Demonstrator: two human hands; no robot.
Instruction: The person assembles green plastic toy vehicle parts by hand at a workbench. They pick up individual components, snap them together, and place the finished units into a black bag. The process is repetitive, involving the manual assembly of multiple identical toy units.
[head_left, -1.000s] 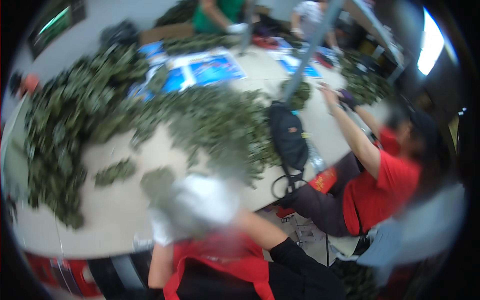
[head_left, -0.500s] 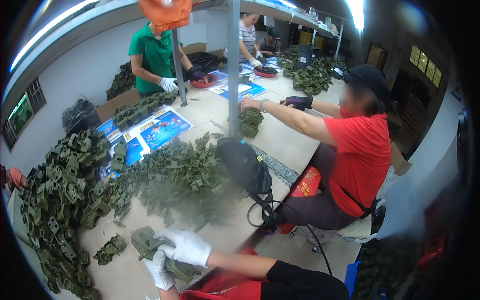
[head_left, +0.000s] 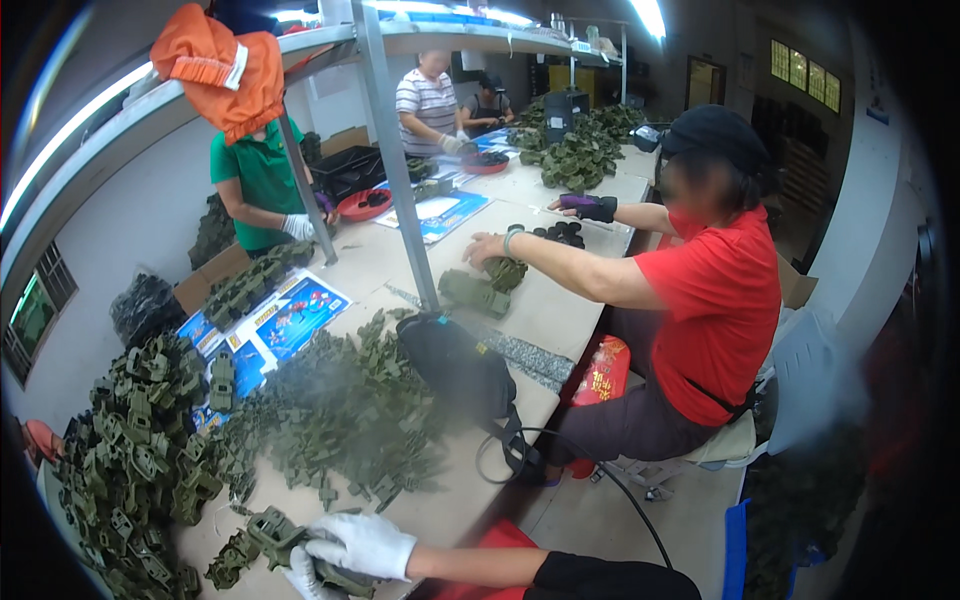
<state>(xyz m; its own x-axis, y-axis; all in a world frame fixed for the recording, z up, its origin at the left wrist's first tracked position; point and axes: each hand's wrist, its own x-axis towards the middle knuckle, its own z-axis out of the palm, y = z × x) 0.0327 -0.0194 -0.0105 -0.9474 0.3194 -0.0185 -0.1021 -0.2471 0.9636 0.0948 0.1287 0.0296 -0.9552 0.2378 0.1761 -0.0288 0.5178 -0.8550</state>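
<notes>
Long workbench (head_left: 560, 310) in a dim workshop, shelf rail overhead on grey posts, strip lights above.

Right hand (head_left: 362, 543), white glove, lies fingers spread over an olive-green plastic toy part (head_left: 275, 532) at the near edge of the bench, curled lightly on top of it. Left hand (head_left: 300, 575), also gloved, sits under and behind the same piece; mostly hidden, so I cannot tell how far it is closed. The part rests low on the bench surface, just in front of the wearer.

Just beyond: a loose heap of green plastic parts (head_left: 350, 420) spread mid-bench, and a taller pile of assembled green pieces (head_left: 130, 450) to the left. A black bag (head_left: 455, 365) with a cable trailing off the edge lies beside the heap. Blue printed cards (head_left: 285, 320) lie flat further left.

To the right, a seated person in a red shirt (head_left: 715, 300) reaches both arms onto the bench. Further back, a person in a green shirt (head_left: 255, 175) and another in stripes (head_left: 425, 100) work at the same bench. An orange cloth (head_left: 220, 65) hangs from the shelf.
</notes>
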